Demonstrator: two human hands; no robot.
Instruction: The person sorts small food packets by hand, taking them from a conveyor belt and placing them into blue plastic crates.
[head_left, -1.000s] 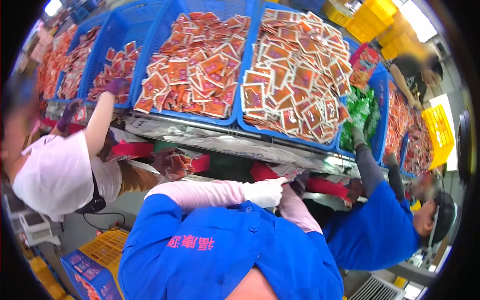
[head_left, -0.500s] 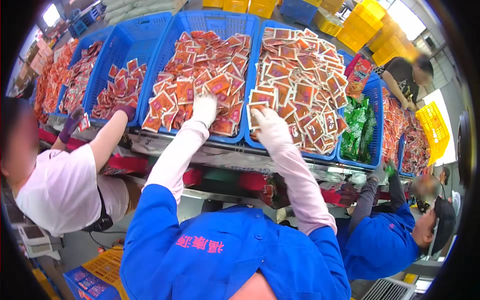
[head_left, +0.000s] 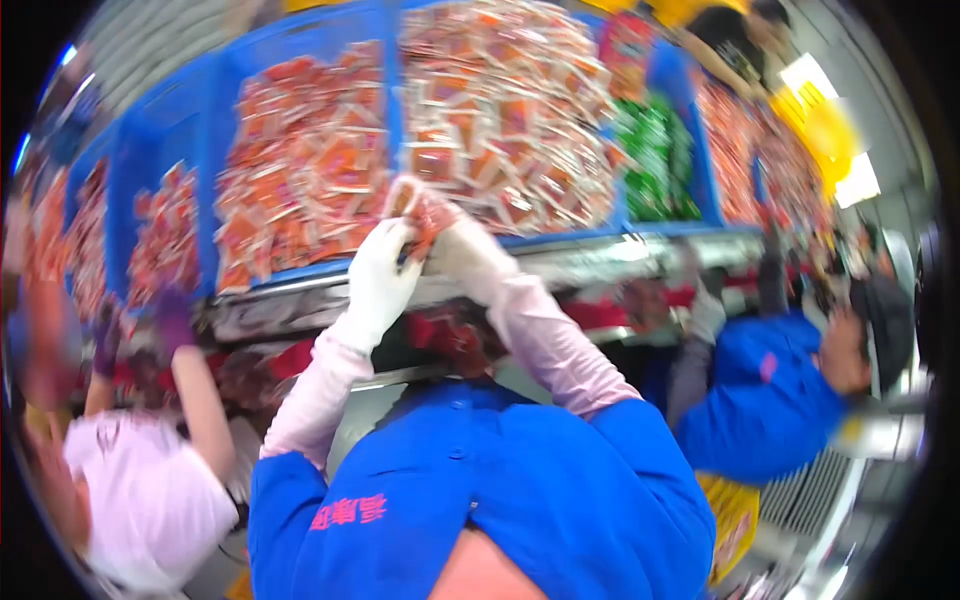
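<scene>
Nearest my head camera is the blue shirt (head_left: 490,480) of the wearer, with both pink-sleeved arms extended toward the desk (head_left: 590,262). My two hands are close together above the front edge of the desk. My right hand (head_left: 465,255), gloved, is clamped on the held sachets (head_left: 428,212), a small orange-red group with pale borders. My left hand (head_left: 380,275), in a white glove, has curved fingers at the near left side of this group; blur prevents me from telling whether they grip it. The held sachets are located at the near ends of two large blue crates, left crate (head_left: 206,190) and right crate (head_left: 394,95), both loaded with loose orange sachets (head_left: 500,120). To the left, a worker in white (head_left: 150,490) has purple gloves near the crate fronts; to the right, a worker in blue (head_left: 765,390) wears a dark cap. Beyond my right hand, green packets (head_left: 655,155) occupy another blue crate (head_left: 703,150), with a red packet (head_left: 627,55) behind them. Farthest right, a person in black (head_left: 725,45) leans beside a yellow crate (head_left: 815,125).
</scene>
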